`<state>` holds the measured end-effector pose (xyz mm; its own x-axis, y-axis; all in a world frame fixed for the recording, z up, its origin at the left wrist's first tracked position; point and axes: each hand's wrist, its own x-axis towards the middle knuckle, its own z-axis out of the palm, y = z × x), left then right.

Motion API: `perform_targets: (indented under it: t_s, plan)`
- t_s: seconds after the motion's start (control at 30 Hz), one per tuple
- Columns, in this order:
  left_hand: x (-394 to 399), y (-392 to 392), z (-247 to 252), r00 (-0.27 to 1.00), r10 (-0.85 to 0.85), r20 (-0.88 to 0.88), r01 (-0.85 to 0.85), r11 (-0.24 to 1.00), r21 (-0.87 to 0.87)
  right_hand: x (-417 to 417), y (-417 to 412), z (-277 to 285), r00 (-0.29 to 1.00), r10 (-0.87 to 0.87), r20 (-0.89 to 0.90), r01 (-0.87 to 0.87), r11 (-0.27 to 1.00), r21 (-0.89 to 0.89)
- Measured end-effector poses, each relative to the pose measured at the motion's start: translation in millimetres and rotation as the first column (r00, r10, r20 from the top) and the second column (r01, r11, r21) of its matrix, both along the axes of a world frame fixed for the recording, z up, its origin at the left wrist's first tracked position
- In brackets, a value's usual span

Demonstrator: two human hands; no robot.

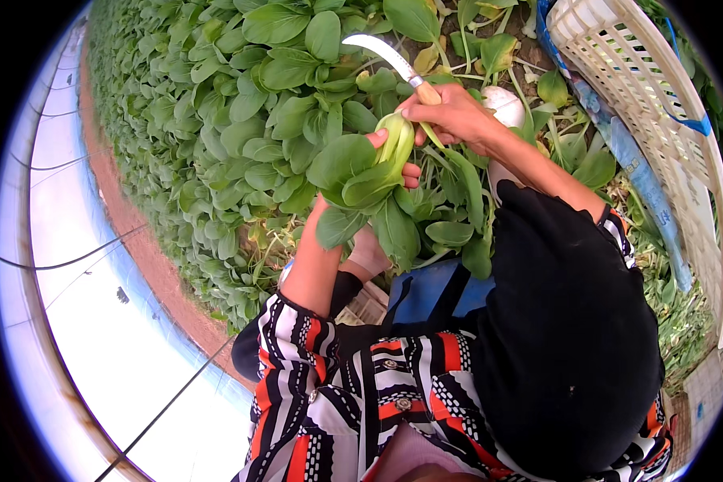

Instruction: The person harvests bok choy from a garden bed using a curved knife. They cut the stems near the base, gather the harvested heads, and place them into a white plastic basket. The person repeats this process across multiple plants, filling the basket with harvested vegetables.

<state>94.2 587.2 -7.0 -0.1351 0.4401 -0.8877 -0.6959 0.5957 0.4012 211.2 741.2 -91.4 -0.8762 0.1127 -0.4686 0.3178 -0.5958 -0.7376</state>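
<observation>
My left hand [411,175] holds a head of bok choy [391,150] from beneath, its pale base pointing up and away from me and its broad leaves hanging over my wrist. In my right hand [452,117] is the wooden handle of a curved sickle knife [388,54]; the blade points to the upper left, away from the bok choy. The fingertips of my right hand touch the base of the head, beside a loose green stalk and leaf [469,181] hanging below them. Part of the right palm is hidden.
Dense bok choy plants [217,120] grow ahead and to the left. Yellowed leaves [497,54] lie on soil near the knife. A white plastic crate [657,90] with a blue printed bag [644,181] along it stands at right. Something blue [425,289] is between my legs.
</observation>
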Motion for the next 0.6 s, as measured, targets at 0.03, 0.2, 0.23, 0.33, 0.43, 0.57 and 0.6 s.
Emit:
perform_targets:
  t_s: [0.03, 0.2, 0.23, 0.33, 0.43, 0.57, 0.6]
  plan:
    - [-1.1, -2.4, 1.6, 0.998, -0.039, -0.041, 0.038, 0.999, -0.023, -0.2, 2.5, 4.5, 0.999, 0.037, -0.003, -0.037, 0.999, 0.024]
    - [-2.2, -23.2, 21.5, 0.992, -0.091, -0.088, 0.094, 0.995, 0.036, -10.5, -6.8, 7.1, 0.972, 0.144, -0.184, -0.077, 0.940, 0.332]
    - [-2.7, -32.1, 16.4, 0.993, -0.090, -0.079, 0.097, 0.991, 0.091, -10.4, -6.2, 7.9, 0.969, 0.100, -0.224, -0.045, 0.969, 0.242]
    - [4.5, -51.1, 10.2, 0.995, 0.024, 0.099, -0.064, 0.905, 0.421, -7.3, -1.9, 5.4, 0.942, -0.031, -0.335, 0.005, 0.997, -0.080]
    - [24.5, -52.3, 12.3, 0.972, 0.214, 0.096, -0.230, 0.781, 0.580, -11.3, -10.2, 4.7, 0.956, -0.078, -0.284, 0.066, 0.996, -0.052]
    - [22.4, -32.4, 23.5, 0.944, 0.277, -0.181, -0.168, 0.872, 0.460, -13.1, -16.9, -9.7, 0.927, -0.031, -0.374, 0.126, 0.964, 0.233]
    - [14.0, -39.9, 23.9, 0.965, 0.262, -0.021, -0.211, 0.822, 0.529, -13.2, -16.2, 0.8, 0.948, 0.019, -0.318, 0.043, 0.981, 0.187]
